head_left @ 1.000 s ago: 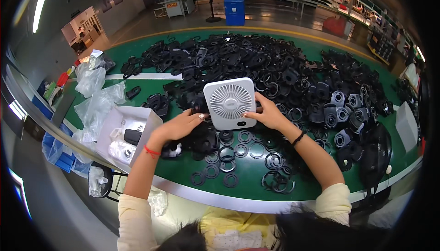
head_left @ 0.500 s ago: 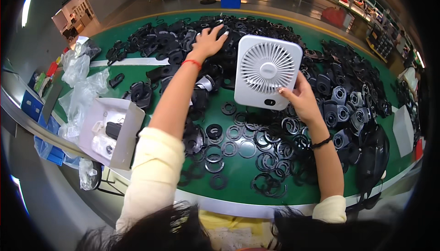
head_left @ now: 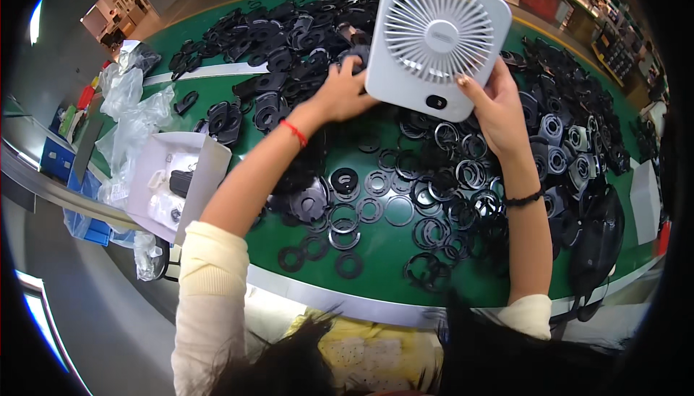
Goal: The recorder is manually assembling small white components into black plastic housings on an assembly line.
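Note:
My right hand (head_left: 496, 107) grips the lower right corner of a white square desk fan (head_left: 436, 39), held up above the green table (head_left: 376, 251) with its round grille facing me. My left hand (head_left: 341, 94), a red band on its wrist, reaches beside the fan's left edge, fingers curled over a black plastic part (head_left: 354, 57) in the pile; whether it grips that part or touches the fan I cannot tell. Black rings (head_left: 405, 201) lie scattered below both hands.
A heap of black plastic parts (head_left: 289, 34) covers the far table and right side. A white open box (head_left: 177, 182) with small parts and clear plastic bags (head_left: 134, 117) sit at the left. A blue bin (head_left: 87, 215) stands under the left edge.
The fan has come closer and higher toward me in my right hand. My left hand has drawn back from the far pile to beside the fan's left edge.

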The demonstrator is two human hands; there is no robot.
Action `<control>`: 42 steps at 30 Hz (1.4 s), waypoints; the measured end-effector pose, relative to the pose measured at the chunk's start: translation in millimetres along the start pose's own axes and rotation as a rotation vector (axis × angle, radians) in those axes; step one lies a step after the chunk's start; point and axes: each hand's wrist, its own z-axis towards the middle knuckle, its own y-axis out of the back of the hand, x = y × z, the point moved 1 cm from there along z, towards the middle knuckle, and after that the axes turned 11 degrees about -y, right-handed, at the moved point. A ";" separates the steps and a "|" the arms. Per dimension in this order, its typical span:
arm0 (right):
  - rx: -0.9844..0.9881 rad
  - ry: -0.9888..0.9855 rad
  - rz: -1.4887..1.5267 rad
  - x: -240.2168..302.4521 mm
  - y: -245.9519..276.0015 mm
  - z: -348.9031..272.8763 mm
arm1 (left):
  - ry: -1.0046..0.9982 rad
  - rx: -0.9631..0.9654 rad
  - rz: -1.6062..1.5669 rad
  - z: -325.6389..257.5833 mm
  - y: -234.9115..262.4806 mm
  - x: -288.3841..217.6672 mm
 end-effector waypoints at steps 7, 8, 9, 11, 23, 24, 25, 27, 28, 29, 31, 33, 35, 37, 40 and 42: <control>0.080 -0.024 -0.084 -24.3 -46.7 25.3 | -0.160 0.071 -0.173 -44.0 23.7 -121.2; 0.081 -0.006 -0.137 -33.6 -49.6 29.8 | -0.235 0.039 -0.130 -46.1 19.4 -130.1; 0.102 -0.033 -0.167 -41.2 -57.1 33.4 | -0.275 0.051 -0.169 -49.3 23.3 -138.2; 0.182 -0.185 -0.254 -51.8 -66.5 33.1 | -0.299 0.084 -0.159 -56.1 24.8 -149.9; 0.293 -0.023 -0.470 -112.0 -89.5 56.2 | -0.163 0.075 -0.293 -105.5 115.9 -161.4; 0.273 -0.003 -0.399 -116.0 -86.2 57.3 | -0.057 0.051 -0.353 -106.0 121.5 -153.3; 0.290 -0.071 -0.341 -104.6 -93.3 50.7 | 0.033 -0.034 -0.262 -111.6 121.5 -142.3; 0.292 -0.069 -0.452 -102.5 -100.6 49.6 | 0.215 -0.108 -0.100 -124.1 130.2 -125.7; 0.334 -0.072 -0.428 -101.5 -105.0 50.6 | 0.235 -0.161 -0.111 -127.1 138.2 -117.1; 0.356 -0.049 -0.512 -99.0 -109.2 52.9 | 0.283 -0.294 -0.252 -128.6 146.3 -114.1; 0.422 -0.054 -0.518 -93.9 -119.1 51.7 | 0.238 -0.488 -0.443 -125.8 173.8 -119.6; 0.477 -0.068 -0.341 -90.9 -133.2 42.7 | 0.036 -0.740 -0.691 -118.6 205.6 -137.5; 0.438 -0.097 -0.368 -90.7 -131.6 37.7 | -0.158 -0.773 -0.715 -112.5 231.0 -150.5; 0.435 -0.094 -0.270 -94.7 -131.9 34.9 | -0.232 -0.798 -0.919 -117.1 243.4 -168.6; 0.345 0.050 -0.496 -86.3 -138.8 24.4 | -0.455 -0.599 -1.387 -131.3 263.3 -181.1; 0.536 -0.159 -0.286 -88.7 -130.1 32.4 | -0.356 -0.576 -1.285 -139.5 263.5 -192.7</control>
